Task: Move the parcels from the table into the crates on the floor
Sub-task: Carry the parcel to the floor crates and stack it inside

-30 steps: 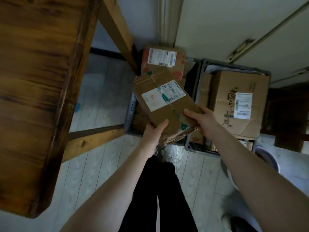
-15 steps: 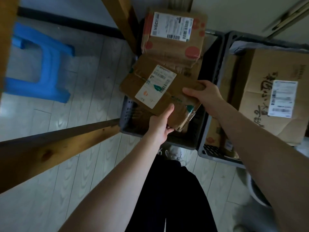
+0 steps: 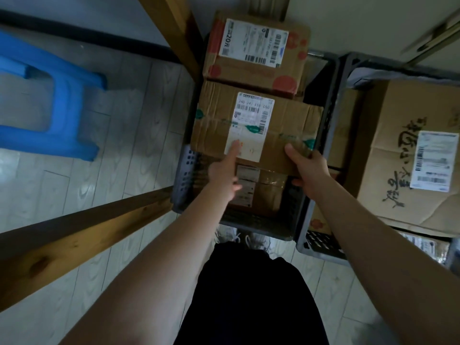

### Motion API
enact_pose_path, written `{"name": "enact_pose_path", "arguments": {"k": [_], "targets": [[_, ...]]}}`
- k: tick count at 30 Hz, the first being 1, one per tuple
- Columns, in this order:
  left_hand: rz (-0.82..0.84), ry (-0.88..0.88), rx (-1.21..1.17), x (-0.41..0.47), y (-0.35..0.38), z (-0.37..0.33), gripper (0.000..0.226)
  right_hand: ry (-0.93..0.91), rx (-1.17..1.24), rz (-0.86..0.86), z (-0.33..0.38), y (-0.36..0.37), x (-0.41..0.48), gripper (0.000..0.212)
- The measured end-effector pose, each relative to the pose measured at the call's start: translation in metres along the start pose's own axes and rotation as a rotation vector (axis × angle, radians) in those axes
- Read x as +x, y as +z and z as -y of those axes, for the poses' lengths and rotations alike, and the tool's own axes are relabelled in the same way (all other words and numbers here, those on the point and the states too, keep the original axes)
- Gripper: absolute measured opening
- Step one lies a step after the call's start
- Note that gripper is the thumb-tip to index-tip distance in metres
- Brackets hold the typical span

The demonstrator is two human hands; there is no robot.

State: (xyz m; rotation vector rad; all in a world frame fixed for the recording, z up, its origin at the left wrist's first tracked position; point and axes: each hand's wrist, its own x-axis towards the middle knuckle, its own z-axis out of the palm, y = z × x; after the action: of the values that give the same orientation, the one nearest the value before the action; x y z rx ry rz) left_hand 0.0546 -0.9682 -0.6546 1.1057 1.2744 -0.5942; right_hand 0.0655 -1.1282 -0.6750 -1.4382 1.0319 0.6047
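Note:
A brown cardboard parcel (image 3: 286,125) with a white label and green tape lies flat across the top of the dark crate (image 3: 184,180) on the floor. My right hand (image 3: 307,168) grips its near right corner, thumb on top. My left hand (image 3: 225,170) rests a straight finger on the label near the parcel's front edge. Behind it sits a parcel with red dots (image 3: 254,53), and another parcel (image 3: 258,190) lies lower in the crate under the held one.
A second grey crate (image 3: 321,242) to the right holds a large box with black writing (image 3: 408,158). Wooden table legs (image 3: 82,235) cross on the left and a blue plastic stool (image 3: 49,95) stands on the pale floor. My shoes and dark trousers are just below the crate.
The parcel has come down from a tilted hold to lie level on the crate. My left hand has let go of its edge and now only touches the top.

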Motion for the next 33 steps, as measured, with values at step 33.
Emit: {"name": "enact_pose_path", "arguments": {"k": [33], "targets": [[-0.116,0.421,0.499,0.048,-0.036,-0.091,0.011,0.022,0.018,0.005,0.011,0.019,0.011,0.043]]}}
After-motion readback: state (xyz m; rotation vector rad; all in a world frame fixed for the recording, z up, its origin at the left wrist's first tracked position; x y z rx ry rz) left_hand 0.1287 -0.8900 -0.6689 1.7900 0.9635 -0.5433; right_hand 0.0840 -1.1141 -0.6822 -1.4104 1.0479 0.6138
